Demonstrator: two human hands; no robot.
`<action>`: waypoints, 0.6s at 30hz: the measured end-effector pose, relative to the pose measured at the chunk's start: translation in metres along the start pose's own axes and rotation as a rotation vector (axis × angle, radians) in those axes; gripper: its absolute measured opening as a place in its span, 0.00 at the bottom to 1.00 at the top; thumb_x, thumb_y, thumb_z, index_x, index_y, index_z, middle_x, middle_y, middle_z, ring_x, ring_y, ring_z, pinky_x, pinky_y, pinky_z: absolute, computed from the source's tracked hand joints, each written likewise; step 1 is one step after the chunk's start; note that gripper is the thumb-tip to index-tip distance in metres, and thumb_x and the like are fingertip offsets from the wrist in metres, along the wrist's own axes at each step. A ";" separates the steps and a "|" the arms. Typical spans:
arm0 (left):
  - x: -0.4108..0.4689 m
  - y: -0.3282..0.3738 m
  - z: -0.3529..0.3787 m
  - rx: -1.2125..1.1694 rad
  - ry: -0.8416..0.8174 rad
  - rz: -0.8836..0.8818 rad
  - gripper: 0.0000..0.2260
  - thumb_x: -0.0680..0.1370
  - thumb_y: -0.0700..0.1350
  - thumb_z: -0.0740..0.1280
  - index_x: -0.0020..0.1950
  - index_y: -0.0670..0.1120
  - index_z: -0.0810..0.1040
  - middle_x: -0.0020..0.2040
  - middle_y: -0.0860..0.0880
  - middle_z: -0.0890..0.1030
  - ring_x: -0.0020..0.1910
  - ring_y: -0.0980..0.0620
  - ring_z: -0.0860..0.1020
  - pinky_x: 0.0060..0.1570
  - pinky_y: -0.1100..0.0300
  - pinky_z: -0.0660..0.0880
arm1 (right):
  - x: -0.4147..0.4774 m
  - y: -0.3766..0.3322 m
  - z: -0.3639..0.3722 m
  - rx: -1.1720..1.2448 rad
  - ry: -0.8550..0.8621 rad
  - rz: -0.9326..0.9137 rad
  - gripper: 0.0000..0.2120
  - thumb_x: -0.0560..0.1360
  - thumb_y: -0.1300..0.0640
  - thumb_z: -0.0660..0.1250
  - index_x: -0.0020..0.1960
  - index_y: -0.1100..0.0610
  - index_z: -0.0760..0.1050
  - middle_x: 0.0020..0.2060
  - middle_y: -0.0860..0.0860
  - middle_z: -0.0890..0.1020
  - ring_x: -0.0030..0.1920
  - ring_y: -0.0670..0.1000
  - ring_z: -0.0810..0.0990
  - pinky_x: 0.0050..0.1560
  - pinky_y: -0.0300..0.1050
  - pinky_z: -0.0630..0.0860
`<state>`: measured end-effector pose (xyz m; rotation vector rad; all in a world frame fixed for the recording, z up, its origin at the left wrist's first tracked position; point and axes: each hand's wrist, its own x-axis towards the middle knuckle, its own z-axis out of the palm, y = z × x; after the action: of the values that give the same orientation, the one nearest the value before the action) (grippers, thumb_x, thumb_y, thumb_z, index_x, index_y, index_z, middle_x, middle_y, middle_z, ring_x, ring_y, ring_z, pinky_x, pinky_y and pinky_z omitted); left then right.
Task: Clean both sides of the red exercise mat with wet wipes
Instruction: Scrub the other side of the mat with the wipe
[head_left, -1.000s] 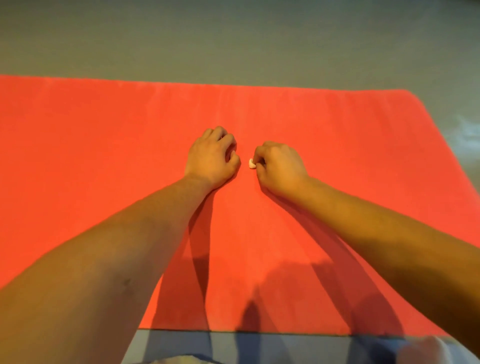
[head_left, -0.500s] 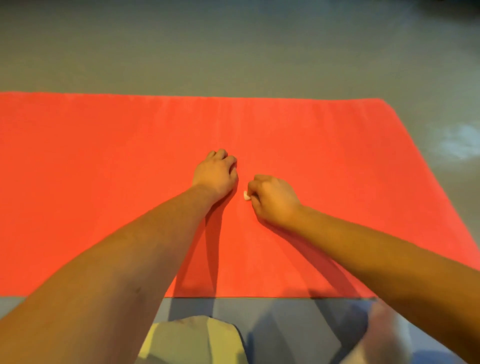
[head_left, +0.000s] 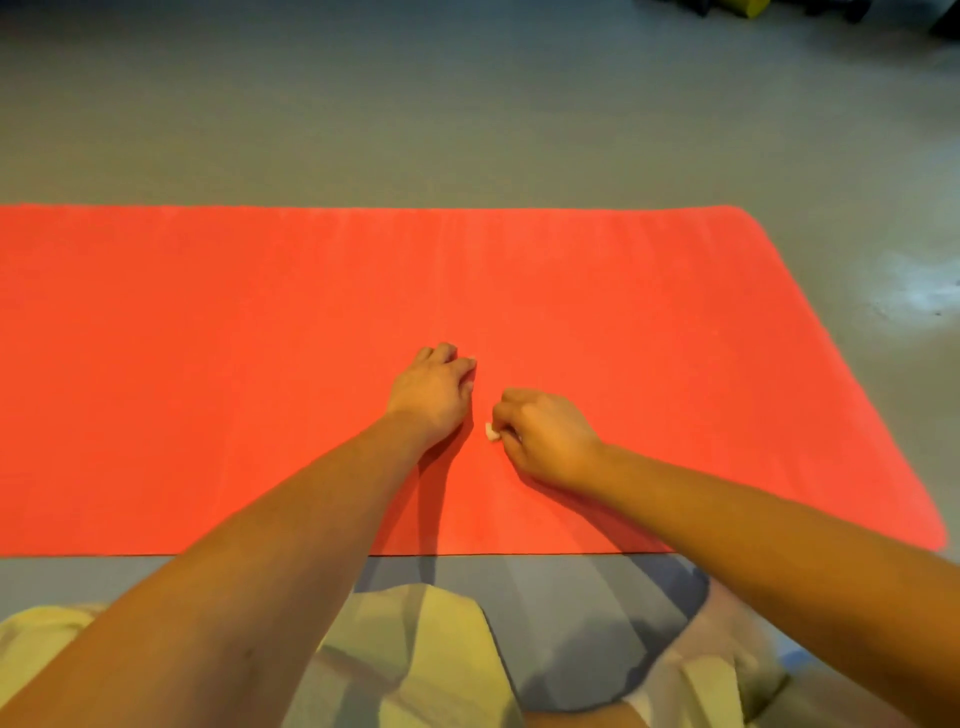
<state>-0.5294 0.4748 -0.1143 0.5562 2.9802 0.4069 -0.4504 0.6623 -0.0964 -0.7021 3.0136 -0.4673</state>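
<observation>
Both hands have slid back toward the near edge of the red exercise mat, which lies flat on the floor. The right hand pinches a small wet wipe. The left hand has curled fingers; I cannot tell what they hold. I think this strip is nearly wiped.

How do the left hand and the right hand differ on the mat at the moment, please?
The left hand lies farther up the mat than the right hand. The right hand pinches a white wipe that peeks out; whether the left hand holds anything is hidden. Both are curled, knuckles up, on the mat.
</observation>
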 end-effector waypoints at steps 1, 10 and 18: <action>-0.005 0.003 0.000 0.003 -0.005 -0.006 0.17 0.85 0.51 0.61 0.73 0.52 0.77 0.73 0.48 0.72 0.72 0.45 0.69 0.65 0.50 0.72 | 0.015 0.004 0.000 -0.011 0.022 0.051 0.06 0.73 0.57 0.63 0.45 0.51 0.79 0.43 0.49 0.79 0.46 0.57 0.80 0.38 0.49 0.73; -0.052 0.019 0.003 -0.012 -0.073 -0.042 0.17 0.85 0.51 0.61 0.73 0.53 0.76 0.76 0.46 0.70 0.74 0.44 0.68 0.68 0.49 0.72 | 0.026 -0.001 -0.010 -0.081 -0.033 0.186 0.09 0.74 0.58 0.64 0.50 0.52 0.82 0.49 0.51 0.82 0.50 0.58 0.82 0.40 0.46 0.69; -0.054 0.025 -0.010 0.015 -0.151 -0.059 0.20 0.83 0.51 0.64 0.76 0.54 0.74 0.79 0.47 0.66 0.77 0.44 0.67 0.70 0.51 0.70 | -0.097 -0.042 -0.001 0.029 -0.178 -0.142 0.09 0.73 0.57 0.64 0.47 0.49 0.81 0.44 0.47 0.79 0.46 0.53 0.79 0.38 0.47 0.74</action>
<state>-0.4714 0.4753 -0.0955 0.4765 2.8488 0.3232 -0.3451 0.6684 -0.0887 -0.9078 2.7988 -0.4266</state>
